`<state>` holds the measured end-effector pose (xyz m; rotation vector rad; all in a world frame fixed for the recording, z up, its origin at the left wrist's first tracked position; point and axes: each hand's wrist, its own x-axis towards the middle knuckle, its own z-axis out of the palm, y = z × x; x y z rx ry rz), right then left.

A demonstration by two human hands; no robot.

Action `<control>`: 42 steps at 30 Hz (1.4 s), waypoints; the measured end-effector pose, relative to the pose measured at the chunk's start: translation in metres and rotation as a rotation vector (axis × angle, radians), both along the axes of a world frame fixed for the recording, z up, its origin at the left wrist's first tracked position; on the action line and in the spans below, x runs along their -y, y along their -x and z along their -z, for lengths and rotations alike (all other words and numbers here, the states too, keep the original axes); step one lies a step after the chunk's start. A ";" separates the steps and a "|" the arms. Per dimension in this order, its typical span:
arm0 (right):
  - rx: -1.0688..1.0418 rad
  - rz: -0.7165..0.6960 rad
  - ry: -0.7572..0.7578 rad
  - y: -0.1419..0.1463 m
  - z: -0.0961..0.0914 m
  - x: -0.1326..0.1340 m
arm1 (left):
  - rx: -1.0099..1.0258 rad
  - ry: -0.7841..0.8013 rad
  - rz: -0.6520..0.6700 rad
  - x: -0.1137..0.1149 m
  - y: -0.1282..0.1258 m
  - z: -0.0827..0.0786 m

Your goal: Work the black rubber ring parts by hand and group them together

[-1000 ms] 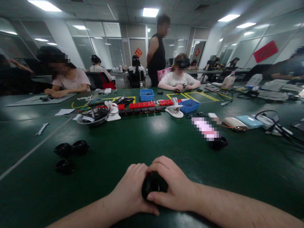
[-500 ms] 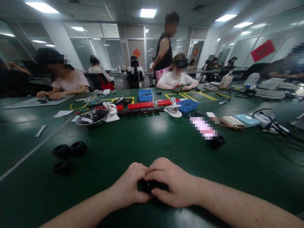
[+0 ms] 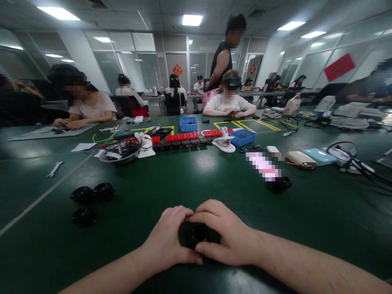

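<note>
Black ring (image 3: 199, 234) mostly hidden, facing up, table (image 3: 147, 179) cropped at near edge. Right hand (image 3: 229, 233) grips it; left hand (image 3: 165, 234), can't tell.

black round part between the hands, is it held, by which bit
The right hand seems to hold the black round part by its edge; whether the left hand grips it is unclear.

I see flat rectangular lights (image 3: 192, 20) glowing in a grey ceiling (image 3: 165, 20) and glare on the green tabletop (image 3: 147, 179). Over my remote feed I make out glass panels (image 3: 125, 63) along the back wall, a pale column (image 3: 76, 53), a red diamond decoration (image 3: 177, 70) and — tilted, far right — a red banner (image 3: 339, 67).
</note>
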<state>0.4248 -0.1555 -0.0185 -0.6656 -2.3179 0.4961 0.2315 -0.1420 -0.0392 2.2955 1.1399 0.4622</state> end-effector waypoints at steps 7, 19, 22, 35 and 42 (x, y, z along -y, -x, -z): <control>0.156 0.178 0.072 0.007 0.007 0.002 | -0.104 -0.055 -0.050 0.010 -0.012 0.006; 0.130 -0.039 0.104 0.004 -0.005 0.005 | -0.004 0.055 0.261 -0.011 -0.002 0.005; 0.169 -0.093 0.070 0.003 -0.008 0.002 | -0.004 0.066 0.293 -0.012 -0.001 0.003; 0.094 0.151 0.023 0.008 0.008 0.005 | -0.074 0.017 0.054 0.006 -0.012 0.005; 0.090 0.005 0.007 0.008 0.010 0.004 | -0.074 0.036 0.135 -0.001 -0.009 0.007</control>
